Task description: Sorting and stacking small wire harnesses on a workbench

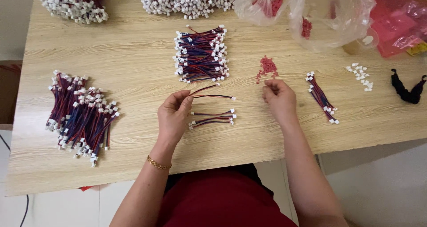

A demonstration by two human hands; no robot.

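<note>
My left hand (174, 115) pinches the ends of two short red-and-blue wires (211, 92) that have white plugs at their far ends. Just below them a few more such wires (213, 118) lie on the wooden table (133, 53). My right hand (279, 98) rests on the table with its fingers curled, fingertips right below a small heap of tiny red pieces (267, 68). Whether it holds one of the pieces is hidden. A neat stack of wired plugs (201, 54) lies beyond my left hand.
A big loose pile of wires (82, 113) lies at the left. A small wire bundle (321, 98) and loose white plugs (361, 75) sit right of my hand. Clear plastic bags (329, 15), red bags (396, 22), a black cloth (407, 91) and two more plug piles (75, 4) line the back.
</note>
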